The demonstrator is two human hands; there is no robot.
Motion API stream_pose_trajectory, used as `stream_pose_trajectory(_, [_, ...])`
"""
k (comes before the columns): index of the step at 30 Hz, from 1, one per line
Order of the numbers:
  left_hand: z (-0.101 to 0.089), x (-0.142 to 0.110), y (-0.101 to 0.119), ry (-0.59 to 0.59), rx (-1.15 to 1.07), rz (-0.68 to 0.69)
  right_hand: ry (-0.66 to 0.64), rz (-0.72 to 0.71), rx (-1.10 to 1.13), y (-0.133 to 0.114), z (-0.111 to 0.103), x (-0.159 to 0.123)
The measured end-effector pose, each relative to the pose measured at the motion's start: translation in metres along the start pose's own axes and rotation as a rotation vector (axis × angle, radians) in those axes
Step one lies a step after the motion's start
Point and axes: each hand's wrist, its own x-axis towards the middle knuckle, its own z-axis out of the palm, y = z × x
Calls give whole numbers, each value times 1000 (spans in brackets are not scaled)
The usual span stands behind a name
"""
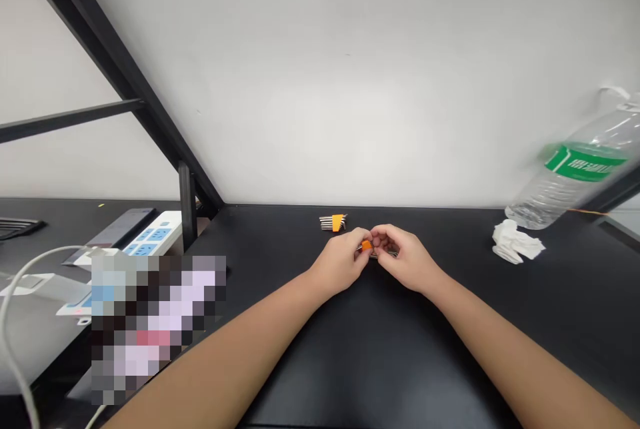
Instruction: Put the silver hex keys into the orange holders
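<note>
My left hand (339, 261) and my right hand (406, 258) meet over the black table (380, 349), fingers curled together around a small set of metal hex keys in an orange holder (367, 246). Both hands pinch it just above the tabletop; most of it is hidden by my fingers. A second orange holder with hex keys (334, 222) lies on the table a little behind my left hand, near the wall.
A clear plastic water bottle with a green label (575, 169) leans at the far right, beside crumpled white tissue (515, 242). White power strips (150, 236) and a white cable (20, 282) lie at the left behind a black frame post (187, 206). A blurred patch covers the lower left.
</note>
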Motion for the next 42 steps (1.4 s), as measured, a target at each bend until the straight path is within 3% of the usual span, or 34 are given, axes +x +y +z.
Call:
stream_pose_trajectory(19, [1, -1, -1, -8, 48, -10, 29, -34, -9, -7, 3, -3])
stream_pose_trajectory(29, [5, 1, -3, 73, -53, -35, 117, -224, -224, -4, 8, -3])
stream_pose_trajectory(34, [6, 2, -5, 84, -77, -43, 202, -143, -143, -1, 9, 0])
stream_pose_trajectory(42, [7, 1, -6, 26, -10, -19, 157, -70, -131, 6, 7, 3])
